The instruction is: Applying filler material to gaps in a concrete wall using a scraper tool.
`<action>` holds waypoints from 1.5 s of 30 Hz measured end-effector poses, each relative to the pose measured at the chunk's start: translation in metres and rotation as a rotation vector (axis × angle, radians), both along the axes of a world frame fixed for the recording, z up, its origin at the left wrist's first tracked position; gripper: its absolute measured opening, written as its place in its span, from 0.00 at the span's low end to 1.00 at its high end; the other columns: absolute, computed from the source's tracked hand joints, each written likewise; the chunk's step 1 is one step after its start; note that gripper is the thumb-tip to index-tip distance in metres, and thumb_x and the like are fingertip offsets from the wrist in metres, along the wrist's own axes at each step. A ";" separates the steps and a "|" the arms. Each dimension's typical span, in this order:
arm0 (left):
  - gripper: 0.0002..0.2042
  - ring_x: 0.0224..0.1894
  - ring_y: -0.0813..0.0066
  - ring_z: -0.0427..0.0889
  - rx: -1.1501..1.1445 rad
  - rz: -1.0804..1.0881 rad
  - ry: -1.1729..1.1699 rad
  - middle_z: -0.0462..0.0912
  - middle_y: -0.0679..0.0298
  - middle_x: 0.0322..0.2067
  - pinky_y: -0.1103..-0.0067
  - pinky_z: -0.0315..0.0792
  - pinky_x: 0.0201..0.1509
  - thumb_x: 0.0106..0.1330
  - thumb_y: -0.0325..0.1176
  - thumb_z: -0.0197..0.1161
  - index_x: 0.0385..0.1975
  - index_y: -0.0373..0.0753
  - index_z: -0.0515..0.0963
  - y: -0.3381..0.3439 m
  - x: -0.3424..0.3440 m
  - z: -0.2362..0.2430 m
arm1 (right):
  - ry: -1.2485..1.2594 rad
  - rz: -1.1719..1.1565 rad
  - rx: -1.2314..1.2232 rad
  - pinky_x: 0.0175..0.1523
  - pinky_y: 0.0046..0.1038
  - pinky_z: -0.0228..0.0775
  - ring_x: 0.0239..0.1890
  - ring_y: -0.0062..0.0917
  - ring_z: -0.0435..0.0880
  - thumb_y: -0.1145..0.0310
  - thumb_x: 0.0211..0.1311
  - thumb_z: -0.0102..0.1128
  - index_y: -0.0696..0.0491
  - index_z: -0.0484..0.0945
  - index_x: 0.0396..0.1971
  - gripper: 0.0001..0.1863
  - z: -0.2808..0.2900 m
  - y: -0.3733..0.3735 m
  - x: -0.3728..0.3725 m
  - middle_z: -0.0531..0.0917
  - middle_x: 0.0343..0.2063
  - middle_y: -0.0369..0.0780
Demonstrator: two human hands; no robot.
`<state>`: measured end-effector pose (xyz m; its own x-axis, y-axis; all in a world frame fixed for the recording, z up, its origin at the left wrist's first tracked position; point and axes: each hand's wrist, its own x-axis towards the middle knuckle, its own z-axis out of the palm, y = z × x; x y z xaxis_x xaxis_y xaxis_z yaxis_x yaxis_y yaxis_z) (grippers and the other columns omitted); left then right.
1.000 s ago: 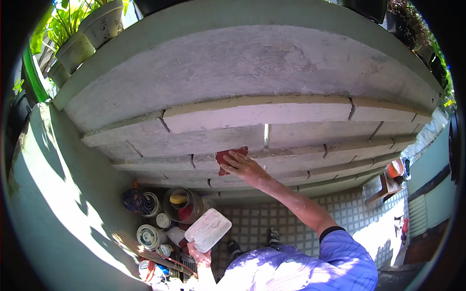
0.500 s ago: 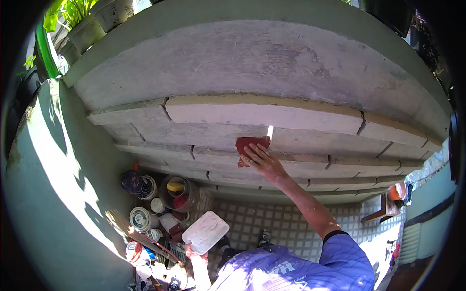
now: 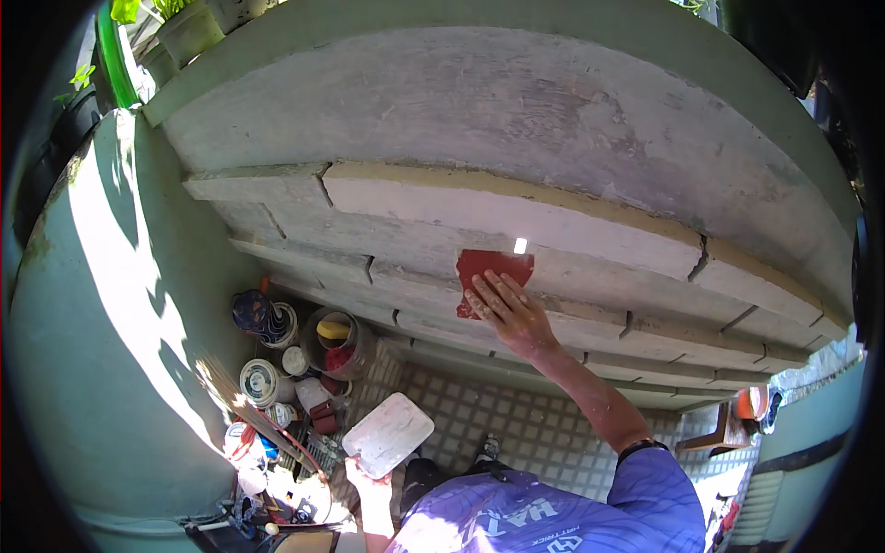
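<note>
My right hand [image 3: 509, 315] presses a flat red sheet [image 3: 490, 264] with a ragged edge against the pale wall [image 3: 415, 235]. Its fingers lie spread over the sheet, which could be sandpaper or a thin spreader; I cannot tell which. The sheet covers part of a recessed band between two raised courses. Lower left, my left hand [image 3: 367, 481] grips the near edge of a shallow white rectangular tray [image 3: 392, 435]. Pale smears mark the tray's surface, and it is held above the floor, apart from the wall.
Buckets [image 3: 262, 383], a bin [image 3: 358, 361] with yellow and red things inside, and a broom [image 3: 226, 392] crowd the left corner. A sunlit green wall [image 3: 101, 341] rises there. Potted plants [image 3: 191, 32] line the top ledge. A wooden stool [image 3: 726, 431] stands right on the tiled floor [image 3: 502, 410].
My right hand and the red sheet have slid slightly right along the wall, and more of the sheet's face shows. The view has tilted a little. My left hand still holds the tray.
</note>
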<state>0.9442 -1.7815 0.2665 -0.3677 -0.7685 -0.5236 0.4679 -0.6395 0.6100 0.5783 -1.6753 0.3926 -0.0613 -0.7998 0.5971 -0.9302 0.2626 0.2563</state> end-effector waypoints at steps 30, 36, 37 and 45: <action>0.17 0.25 0.73 0.80 -0.136 0.011 -0.077 0.79 0.68 0.33 0.82 0.70 0.17 0.63 0.49 0.48 0.45 0.47 0.72 0.016 0.044 -0.034 | -0.122 0.161 -0.172 0.71 0.48 0.57 0.67 0.43 0.65 0.74 0.55 0.60 0.42 0.73 0.60 0.30 0.041 -0.047 0.012 0.68 0.66 0.40; 0.18 0.27 0.72 0.81 -0.175 0.034 -0.149 0.79 0.67 0.35 0.82 0.71 0.18 0.62 0.48 0.49 0.46 0.46 0.72 0.020 0.064 -0.055 | 0.045 -0.090 0.031 0.72 0.49 0.54 0.68 0.45 0.63 0.69 0.57 0.58 0.46 0.68 0.63 0.30 0.002 -0.077 0.014 0.66 0.66 0.44; 0.18 0.27 0.72 0.81 -0.179 0.033 -0.157 0.80 0.67 0.36 0.82 0.71 0.18 0.62 0.48 0.49 0.46 0.46 0.72 0.021 0.065 -0.059 | -0.440 -0.026 0.322 0.71 0.47 0.56 0.67 0.43 0.65 0.69 0.58 0.57 0.45 0.68 0.63 0.30 -0.025 -0.080 0.012 0.69 0.64 0.44; 0.18 0.30 0.71 0.82 -0.245 0.096 -0.254 0.80 0.66 0.39 0.81 0.73 0.20 0.61 0.46 0.49 0.47 0.46 0.72 0.014 0.094 -0.084 | 0.052 0.084 -0.324 0.70 0.49 0.58 0.67 0.40 0.66 0.72 0.57 0.60 0.44 0.70 0.62 0.30 0.070 -0.061 0.014 0.68 0.66 0.41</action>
<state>1.0385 -1.7675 0.1828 -0.1701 -0.9072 -0.3847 0.3327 -0.4203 0.8442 0.5920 -1.7364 0.4622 0.0340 -0.5688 0.8218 -0.9401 0.2609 0.2195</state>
